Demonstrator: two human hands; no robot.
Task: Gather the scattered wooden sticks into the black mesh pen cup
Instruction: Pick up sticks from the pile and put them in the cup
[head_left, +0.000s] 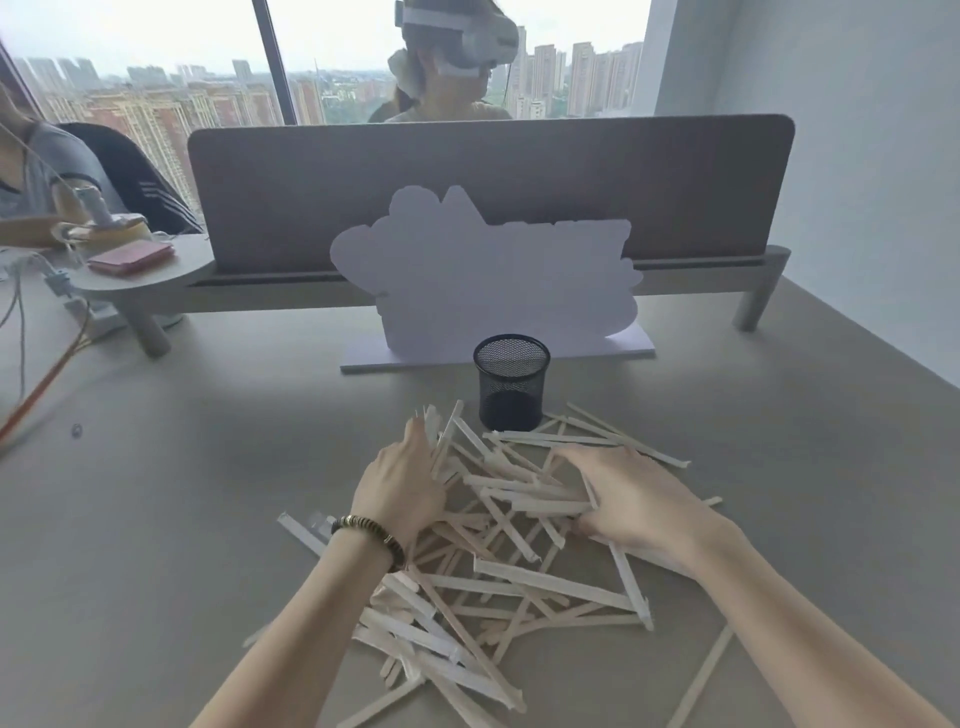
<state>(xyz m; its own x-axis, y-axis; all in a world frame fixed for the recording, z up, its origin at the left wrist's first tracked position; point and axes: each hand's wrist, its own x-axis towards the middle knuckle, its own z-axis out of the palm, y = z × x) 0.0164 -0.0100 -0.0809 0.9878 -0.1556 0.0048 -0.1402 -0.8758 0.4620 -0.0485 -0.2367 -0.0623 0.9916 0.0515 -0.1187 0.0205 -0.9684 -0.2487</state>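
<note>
At centre and lower centre of the frame: wooden sticks (524, 577), pale, flat, many, lying criss-crossed in a loose heap on the grey desk (182, 519); a few strays lie apart at lower right and at the heap's left edge.

Just above the heap, centre frame: black mesh pen cup (511, 382), upright, round, standing on the desk with the nearest sticks touching or just beside its base; no sticks visible above its rim.

Left hand (402, 483): at the heap's upper left side, back of hand to camera, fingers curled round a small bundle of sticks whose ends stand up past the fingertips. Beaded bracelet (371, 532) on the wrist.

Right hand (631, 499): at the heap's upper right, palm down, fingers spread and fairly straight, resting on the sticks; thumb side presses against several; nothing clasped.

Behind the cup: white cut-out board (483, 280) on a flat base, upright. Behind that: grey desk divider (675, 187) on a raised shelf.

Upper left of frame: pink case (130, 258) on the shelf's rounded end, cables (47, 374) below it, and a seated person (31, 171), partly cropped.

Top centre: another person (452, 78) behind the divider, wearing a headset, before a window showing tower blocks.
</note>
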